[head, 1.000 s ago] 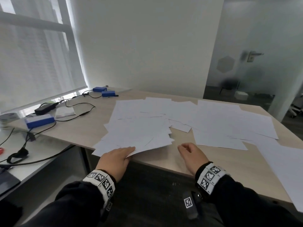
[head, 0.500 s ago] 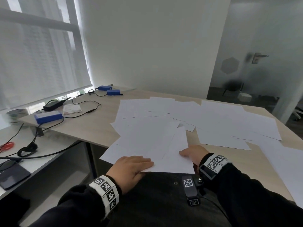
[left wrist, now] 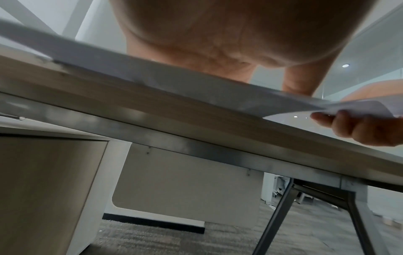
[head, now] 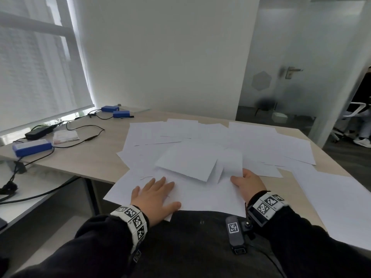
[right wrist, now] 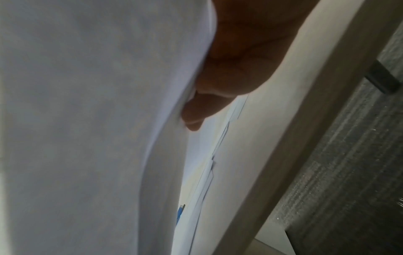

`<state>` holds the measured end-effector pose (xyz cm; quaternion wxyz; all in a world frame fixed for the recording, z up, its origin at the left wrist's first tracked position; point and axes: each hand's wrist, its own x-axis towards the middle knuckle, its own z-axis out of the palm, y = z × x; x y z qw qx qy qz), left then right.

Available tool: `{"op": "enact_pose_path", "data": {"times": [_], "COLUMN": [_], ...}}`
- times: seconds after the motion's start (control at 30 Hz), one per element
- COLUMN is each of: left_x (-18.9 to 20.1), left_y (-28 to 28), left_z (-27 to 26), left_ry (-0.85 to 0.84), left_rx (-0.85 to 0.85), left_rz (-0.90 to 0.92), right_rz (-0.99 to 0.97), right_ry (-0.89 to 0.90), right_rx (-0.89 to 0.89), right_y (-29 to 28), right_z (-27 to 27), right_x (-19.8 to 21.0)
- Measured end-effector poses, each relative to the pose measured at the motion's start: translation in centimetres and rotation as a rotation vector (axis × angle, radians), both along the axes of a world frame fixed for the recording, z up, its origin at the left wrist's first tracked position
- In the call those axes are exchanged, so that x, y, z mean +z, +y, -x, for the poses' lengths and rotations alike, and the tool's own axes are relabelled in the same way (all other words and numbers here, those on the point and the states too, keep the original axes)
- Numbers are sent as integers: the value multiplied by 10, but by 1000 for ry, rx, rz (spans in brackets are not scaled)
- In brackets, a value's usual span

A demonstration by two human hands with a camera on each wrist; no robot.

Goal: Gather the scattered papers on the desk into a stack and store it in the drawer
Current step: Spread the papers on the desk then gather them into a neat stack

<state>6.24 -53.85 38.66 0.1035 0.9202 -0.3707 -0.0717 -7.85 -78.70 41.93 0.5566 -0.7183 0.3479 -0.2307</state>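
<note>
- My left hand lies flat, fingers spread, pressing the white papers at the wooden desk's near edge.
- My right hand pinches the sheets' right edge, thumb on top.
- More papers scattered behind.
- 3 blue boxes far left.

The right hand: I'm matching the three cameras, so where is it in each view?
Head: right hand low, right of centre, holding sheets.
Left wrist: at the right edge, fingers curled under a sheet.
Right wrist: top centre, against paper.
Shared landmark: the desk edge.
</note>
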Motion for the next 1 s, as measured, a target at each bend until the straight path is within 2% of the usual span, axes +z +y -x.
{"op": "enact_pose_path", "data": {"times": [0.17, 0.37, 0.47, 0.73, 0.9, 1.0], "left_x": [4, 9, 1, -7, 2, 16], "left_y": [-26, -65, -75, -81, -86, -91], "left_z": [6, 20, 37, 83, 96, 87], "left_ry": [-8, 45, 39, -16, 25, 37], "left_rx": [-14, -107, -154, -344, -393, -282], "left_rz": [138, -16, -112, -102, -31, 183], "right_rz": [-12, -33, -51, -166, 15, 135], "right_ry": [30, 138, 134, 89, 137, 29], "right_rx": [15, 63, 75, 63, 53, 33], "right_y": [-9, -13, -14, -14, -24, -28], "right_z": [11, 19, 19, 24, 39, 56], "right_x": [-3, -7, -10, -14, -7, 6]}}
